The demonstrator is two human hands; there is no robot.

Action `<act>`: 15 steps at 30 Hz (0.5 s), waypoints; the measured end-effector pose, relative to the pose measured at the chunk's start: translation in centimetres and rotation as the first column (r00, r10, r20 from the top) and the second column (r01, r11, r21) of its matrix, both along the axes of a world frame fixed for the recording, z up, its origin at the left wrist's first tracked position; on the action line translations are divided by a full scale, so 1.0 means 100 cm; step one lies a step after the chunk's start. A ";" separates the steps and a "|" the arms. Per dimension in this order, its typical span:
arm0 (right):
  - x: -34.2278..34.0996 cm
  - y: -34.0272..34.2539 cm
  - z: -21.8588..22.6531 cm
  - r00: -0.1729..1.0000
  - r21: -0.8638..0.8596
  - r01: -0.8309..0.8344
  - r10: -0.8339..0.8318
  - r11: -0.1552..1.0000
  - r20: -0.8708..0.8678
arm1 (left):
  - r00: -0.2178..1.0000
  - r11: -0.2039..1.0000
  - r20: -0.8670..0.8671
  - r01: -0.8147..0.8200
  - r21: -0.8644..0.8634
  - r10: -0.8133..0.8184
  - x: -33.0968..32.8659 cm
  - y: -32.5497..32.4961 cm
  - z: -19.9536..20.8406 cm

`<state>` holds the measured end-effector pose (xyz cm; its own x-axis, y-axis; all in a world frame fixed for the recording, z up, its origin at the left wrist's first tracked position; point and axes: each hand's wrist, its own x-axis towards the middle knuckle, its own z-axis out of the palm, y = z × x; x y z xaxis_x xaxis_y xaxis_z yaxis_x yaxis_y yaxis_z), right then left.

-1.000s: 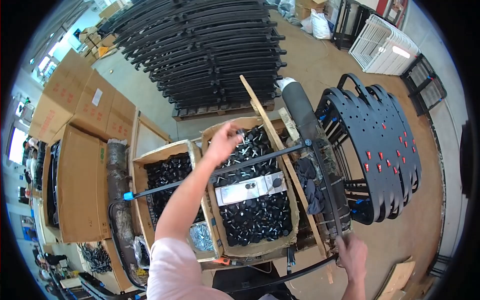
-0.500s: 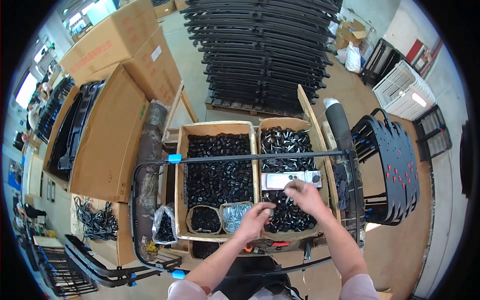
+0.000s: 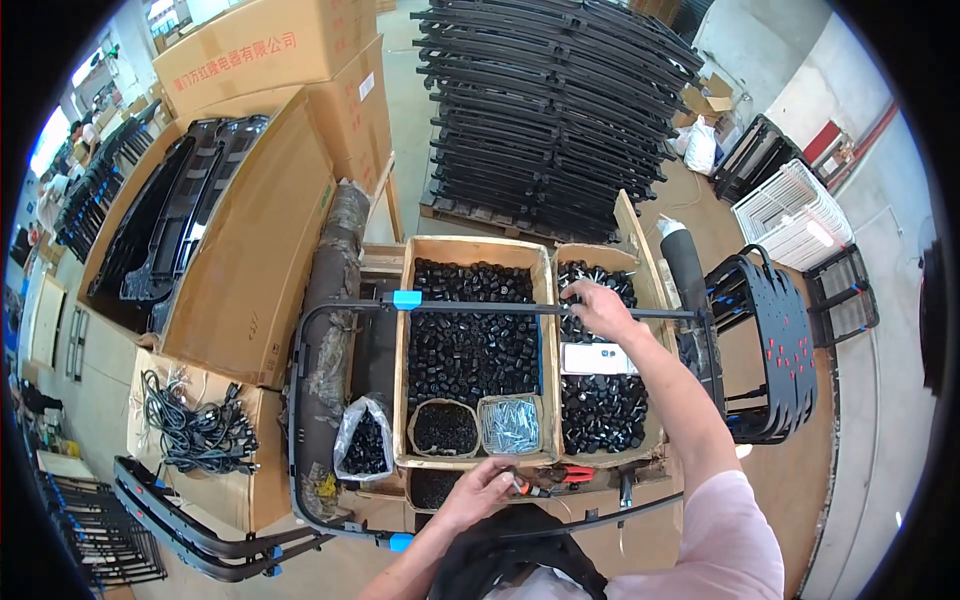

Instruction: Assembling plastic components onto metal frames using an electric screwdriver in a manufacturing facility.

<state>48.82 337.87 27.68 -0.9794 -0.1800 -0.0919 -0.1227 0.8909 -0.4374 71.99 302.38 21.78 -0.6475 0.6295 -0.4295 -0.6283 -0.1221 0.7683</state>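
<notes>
Your left hand (image 3: 480, 494) sits at six o'clock, just beside an orange-and-black tool (image 3: 530, 489); its fingers are curled in, but you cannot tell what, if anything, they grip. Your right hand (image 3: 602, 311), toward three o'clock, has its fingers bent and pointing left, across the far bar of the black tube frame (image 3: 490, 308); whether they pinch something cannot be made out.

That frame loops around the middle of your view, lying over the boxes, with one blue clip (image 3: 407, 299) at eleven o'clock and another (image 3: 401, 542) near seven.

From the left, a cable heap (image 3: 200, 420) lies at eight o'clock, with a clear bag (image 3: 363, 442) of small black pieces nearer seven. The left box (image 3: 403, 380) holds black caps (image 3: 470, 355); near its front edge are a tub of tiny black bits (image 3: 443, 430) and, beside it, one of silver screws (image 3: 512, 425). The right box (image 3: 580, 254), under your right hand, holds black knobs (image 3: 600, 412), with a pale phone-like slab (image 3: 597, 358) across them. Dark perforated panels (image 3: 787, 340) stand beyond, at three.
</notes>
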 end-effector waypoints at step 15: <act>-0.017 -0.006 -0.011 0.988 0.370 -0.028 0.081 0.929 -0.129 | 0.966 0.952 -0.098 -0.252 -0.173 0.238 0.081 -0.002 0.008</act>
<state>47.15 337.29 26.55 -0.9767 -0.2132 -0.0252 -0.2115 0.9757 -0.0569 80.10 302.16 22.60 -0.8069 0.3629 -0.4662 -0.5363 -0.1189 0.8356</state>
